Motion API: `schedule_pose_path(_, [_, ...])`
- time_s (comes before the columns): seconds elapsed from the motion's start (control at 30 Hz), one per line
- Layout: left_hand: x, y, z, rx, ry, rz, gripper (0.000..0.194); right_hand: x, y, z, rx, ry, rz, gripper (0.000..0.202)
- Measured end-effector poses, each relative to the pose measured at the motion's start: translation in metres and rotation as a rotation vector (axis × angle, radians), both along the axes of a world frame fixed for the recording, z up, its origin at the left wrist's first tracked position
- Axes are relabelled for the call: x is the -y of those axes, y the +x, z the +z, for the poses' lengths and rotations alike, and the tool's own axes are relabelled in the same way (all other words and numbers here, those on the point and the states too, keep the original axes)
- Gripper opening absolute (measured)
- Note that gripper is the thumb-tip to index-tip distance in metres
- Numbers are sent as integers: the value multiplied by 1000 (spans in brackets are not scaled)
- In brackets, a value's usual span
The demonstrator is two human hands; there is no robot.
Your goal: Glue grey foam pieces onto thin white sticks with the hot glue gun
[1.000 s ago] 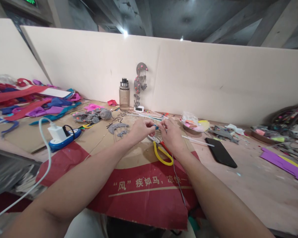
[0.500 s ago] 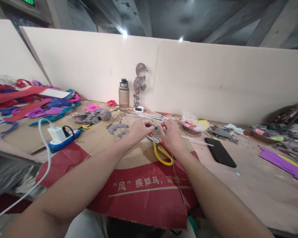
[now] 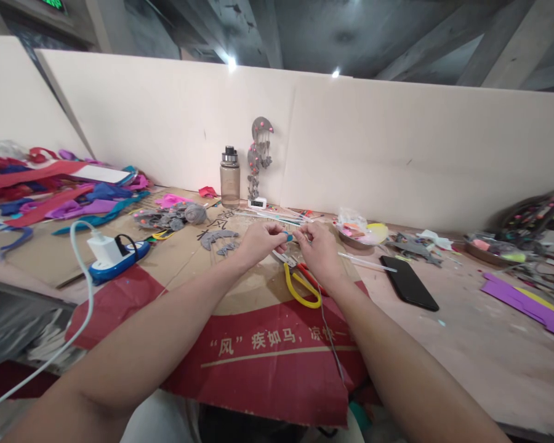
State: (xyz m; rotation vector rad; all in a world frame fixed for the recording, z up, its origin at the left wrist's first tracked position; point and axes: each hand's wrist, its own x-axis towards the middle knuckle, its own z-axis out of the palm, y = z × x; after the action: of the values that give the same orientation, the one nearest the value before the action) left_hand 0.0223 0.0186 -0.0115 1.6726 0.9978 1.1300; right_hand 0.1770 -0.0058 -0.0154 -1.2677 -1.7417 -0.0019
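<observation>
Over the cardboard, my left hand (image 3: 262,242) pinches a small blue piece (image 3: 289,237) between thumb and fingers. My right hand (image 3: 319,247) is closed in a pinch just to the right of it, its fingertips close to the piece. What the right fingers hold is too small to make out. A grey yarn strand (image 3: 331,335) emerges below the right hand and trails over the red part of the cardboard (image 3: 268,387). Beneath both hands lie scissors (image 3: 300,292) with yellow and red-orange handles. Grey felt cutouts (image 3: 219,239), one crescent-shaped, lie left of my left hand.
A bottle (image 3: 230,178) and a hanging grey moon ornament (image 3: 261,144) are at the back panel. Right are a phone (image 3: 409,283), a filled bowl (image 3: 356,241) and purple sheets (image 3: 526,304). Left are a power strip (image 3: 120,261), a yarn ball (image 3: 196,213) and coloured fabric strips (image 3: 74,200).
Both hands stay in nearly the same place, with only slight finger movement around the blue piece. The surrounding things have not moved.
</observation>
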Motion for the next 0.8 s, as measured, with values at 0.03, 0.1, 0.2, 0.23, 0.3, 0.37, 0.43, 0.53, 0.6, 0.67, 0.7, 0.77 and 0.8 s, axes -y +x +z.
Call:
schedule_pose_path(0.03, [0,0,0,4,-5,-1,7,0,0,0,-27,-18,4,17])
schedule_pose_path(0.1, [-1,0,-1,16,-10,-10,7,0,0,1,-76,-59,18,19])
schedule_pose_path(0.2, [-4,-1,-3,25,8,-23,6,-1,0,2,-140,-111,67,22])
schedule_pose_path(0.23, [-5,-2,-4,25,16,-28,6,-2,0,3,-165,-128,87,22])
schedule_pose_path(0.3, [-6,-2,-5,27,27,-33,6,-3,0,3,-213,-167,121,22])
schedule_pose_path(0.37, [-7,-3,-6,37,27,-34,6,-5,1,3,-255,-213,148,24])
schedule_pose_path(0.43, [-8,-3,-6,45,30,-32,6,-6,2,2,-278,-249,170,25])
schedule_pose_path(0.53, [-9,-4,-6,43,42,-40,5,-7,4,3,-278,-279,188,26])
schedule_pose_path(0.6, [-9,-4,-5,33,34,-47,5,-7,4,4,-267,-293,193,26])
schedule_pose_path(0.67, [-8,-5,-3,18,20,-56,6,-6,3,6,-259,-303,199,25])
schedule_pose_path(0.7, [-8,-5,-2,9,14,-63,7,-6,3,7,-258,-310,204,24])
schedule_pose_path(0.77, [-8,-6,-1,-1,9,-82,8,-4,2,10,-260,-334,221,24])
schedule_pose_path(0.8, [-8,-7,-1,-3,10,-92,8,-3,1,11,-263,-347,233,24])
